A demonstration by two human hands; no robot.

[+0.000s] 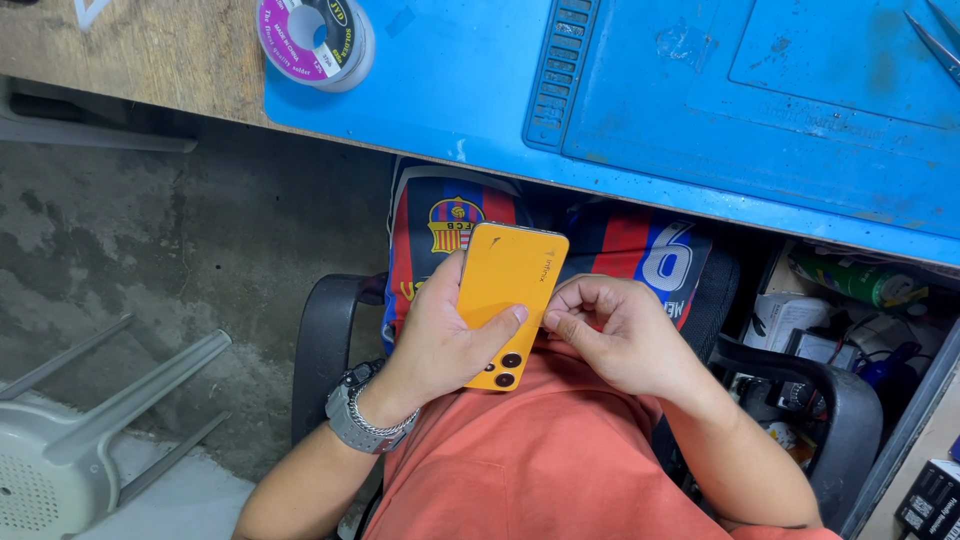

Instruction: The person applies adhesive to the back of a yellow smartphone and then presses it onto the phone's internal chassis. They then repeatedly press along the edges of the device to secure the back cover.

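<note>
1. Left hand [440,335] is wrapped around the orange phone [508,290], thumb laid across its back, so it's closed on it. The phone is back side up, camera lenses at the near end, far end sticking out past the fingers toward the bench.
2. Right hand [615,335] is curled loosely with its fingertips right at the phone's right edge. Touching or pinching? Can't tell from this angle.
3. The phone sits over the lap, above an orange shirt [540,460] and a striped red and blue jersey [630,245] draped below the bench edge.
4. There's a metal wristwatch [362,412] on the left wrist.
5. Farther out: blue work mat [640,90] on the bench, with a solder spool [315,38] at its far left corner and tweezers [935,40] far right.
6. Black chair arms [325,340] on both sides, grey plastic stool [70,450] near left on the floor, cluttered shelf [850,300] to the right.
</note>
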